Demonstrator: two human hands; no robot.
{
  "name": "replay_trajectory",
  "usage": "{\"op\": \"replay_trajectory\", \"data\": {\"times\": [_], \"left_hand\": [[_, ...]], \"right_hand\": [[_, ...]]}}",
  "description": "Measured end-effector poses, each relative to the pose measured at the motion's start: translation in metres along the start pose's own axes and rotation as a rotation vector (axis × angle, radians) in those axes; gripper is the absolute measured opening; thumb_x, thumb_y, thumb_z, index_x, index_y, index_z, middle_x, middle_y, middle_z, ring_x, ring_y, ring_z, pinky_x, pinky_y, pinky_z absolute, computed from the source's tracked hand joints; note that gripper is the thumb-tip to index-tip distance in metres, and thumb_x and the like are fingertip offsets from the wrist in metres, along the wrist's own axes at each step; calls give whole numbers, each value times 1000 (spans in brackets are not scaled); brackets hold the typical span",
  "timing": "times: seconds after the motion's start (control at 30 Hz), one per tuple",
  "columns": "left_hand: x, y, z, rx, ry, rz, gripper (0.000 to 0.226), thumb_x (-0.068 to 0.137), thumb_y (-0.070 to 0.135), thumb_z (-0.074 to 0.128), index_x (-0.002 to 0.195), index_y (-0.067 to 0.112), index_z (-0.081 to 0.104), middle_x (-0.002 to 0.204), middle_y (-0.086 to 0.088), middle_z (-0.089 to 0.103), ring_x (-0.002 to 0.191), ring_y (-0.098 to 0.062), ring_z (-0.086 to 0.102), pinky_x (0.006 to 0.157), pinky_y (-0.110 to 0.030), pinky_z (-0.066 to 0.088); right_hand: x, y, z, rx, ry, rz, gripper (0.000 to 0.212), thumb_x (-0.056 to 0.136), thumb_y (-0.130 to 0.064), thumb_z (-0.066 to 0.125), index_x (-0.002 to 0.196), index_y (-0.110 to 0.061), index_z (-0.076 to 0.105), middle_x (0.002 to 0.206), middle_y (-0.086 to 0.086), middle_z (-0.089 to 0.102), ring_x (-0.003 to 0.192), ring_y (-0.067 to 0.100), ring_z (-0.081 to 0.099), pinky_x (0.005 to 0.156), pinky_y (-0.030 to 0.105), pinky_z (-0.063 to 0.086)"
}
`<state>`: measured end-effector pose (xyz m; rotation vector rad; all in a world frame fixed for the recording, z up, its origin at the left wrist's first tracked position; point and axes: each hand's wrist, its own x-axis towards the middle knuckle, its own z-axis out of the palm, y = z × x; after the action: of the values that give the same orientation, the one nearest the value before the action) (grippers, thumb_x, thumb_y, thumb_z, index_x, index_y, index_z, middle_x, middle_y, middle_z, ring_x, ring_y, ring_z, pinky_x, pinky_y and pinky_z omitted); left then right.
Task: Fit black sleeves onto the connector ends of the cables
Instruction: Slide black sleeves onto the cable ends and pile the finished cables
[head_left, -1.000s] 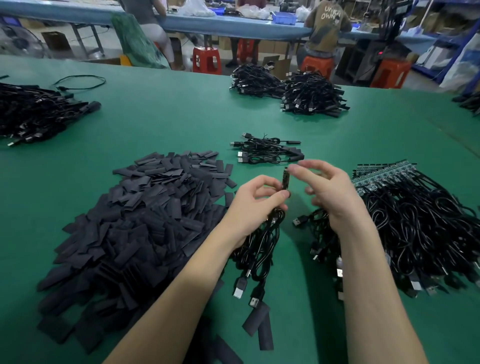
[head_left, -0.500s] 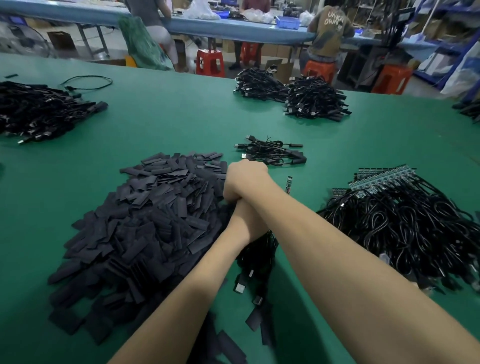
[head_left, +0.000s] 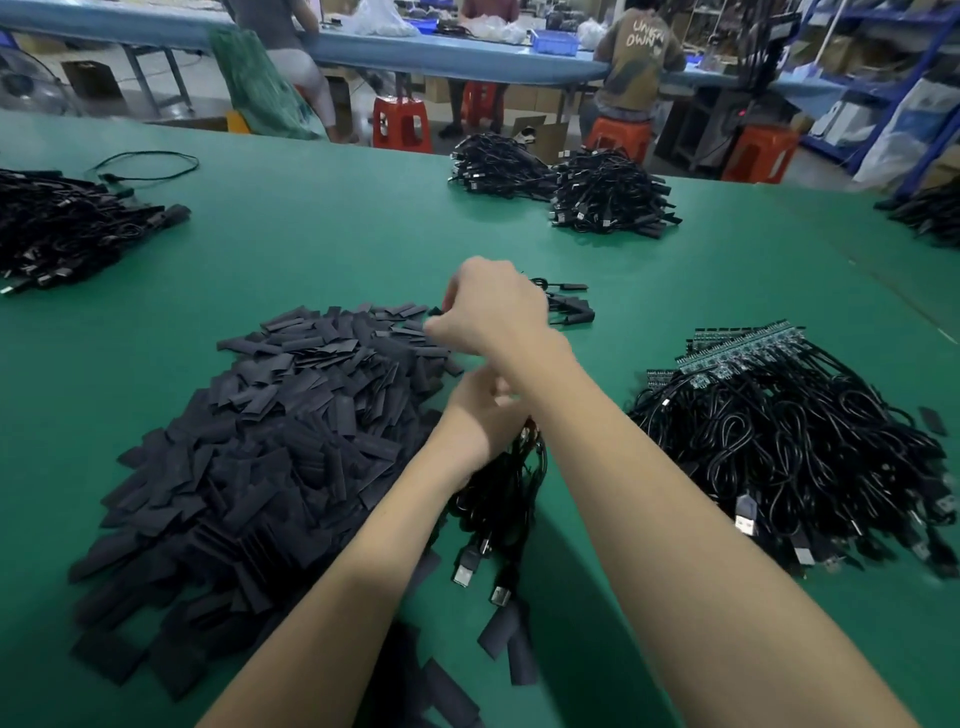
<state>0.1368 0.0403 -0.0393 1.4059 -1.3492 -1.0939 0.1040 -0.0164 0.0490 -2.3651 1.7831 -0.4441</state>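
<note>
Head view, left hand (head_left: 480, 415) gripping cable bundle (head_left: 501, 488), plugs toward viewer

Both bare forearms reach forward from the bottom edge, and the right crosses over the left at the wrist. The right hand (head_left: 496, 312) is stretched farthest out, back of the hand up, knuckles bent, fingers curled down and toward the left; what its fingertips touch cannot be made out. The left hand (head_left: 480, 415) sits lower and nearer, partly hidden under the right wrist, its fingers curled closed round a bundle of cables (head_left: 501, 499) that hangs down below the palm.
</note>
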Motion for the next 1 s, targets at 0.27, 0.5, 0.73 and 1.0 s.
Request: {"op": "replay_trajectory", "data": {"times": [0.27,0.5,0.73,1.0], "left_hand": [[3,-1,-9,-237,-1,-25,4,96,25,66,94,22,66,80,10,76,56,7,56,53,-15,36],[2,0,-25,-135,-130,39,14,97,32,65,85,28,71,79,12,71,64,5,54,55,-17,36],[0,-1,-33,-191,-294,59,9,97,22,65,90,17,67,77,7,65,70,-6,55,69,-21,43],[-5,2,-36,-205,-390,110,11,95,21,65,88,13,66,76,6,62,73,-7,56,77,-20,44]], "right_hand": [[-64,88,3,1156,273,287,18,83,-12,72,75,-19,58,83,8,76,61,10,56,60,25,47],[-85,112,28,1804,118,332,43,69,-23,84,109,-10,73,103,8,77,88,14,71,73,19,57],[-82,110,33,1879,162,253,28,79,-12,75,107,-8,73,95,8,78,88,13,73,77,19,57],[-84,107,31,1894,114,237,19,86,-4,71,104,-8,73,94,9,78,85,12,73,73,18,57]]}}
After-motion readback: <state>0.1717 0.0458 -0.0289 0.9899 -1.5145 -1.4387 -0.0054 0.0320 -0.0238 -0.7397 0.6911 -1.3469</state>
